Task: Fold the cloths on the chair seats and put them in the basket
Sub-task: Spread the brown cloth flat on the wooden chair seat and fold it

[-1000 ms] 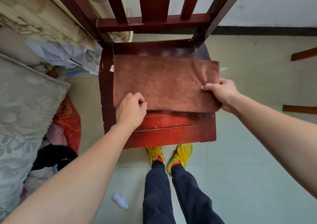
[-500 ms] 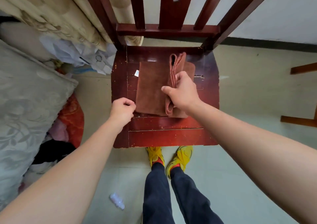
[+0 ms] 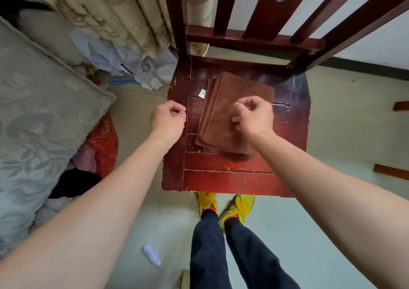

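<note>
1 near corner of cloth point(image 3: 223, 116) behind rt forearm point(image 3: 292, 158)

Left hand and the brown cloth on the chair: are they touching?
Apart. The head view shows bare red seat between the left hand and the brown cloth.

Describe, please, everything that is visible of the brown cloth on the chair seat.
The brown cloth looks like soft, fuzzy towel fabric, folded into a thick rectangle; several stacked layers show along its left edge. It lies flat, slightly turned, on the back half of the red wooden chair seat, with a small white scrap beside its upper left corner. The right hand, fingers curled, is over its right part; whether it touches the cloth cannot be told. The left hand is apart from it.
</note>
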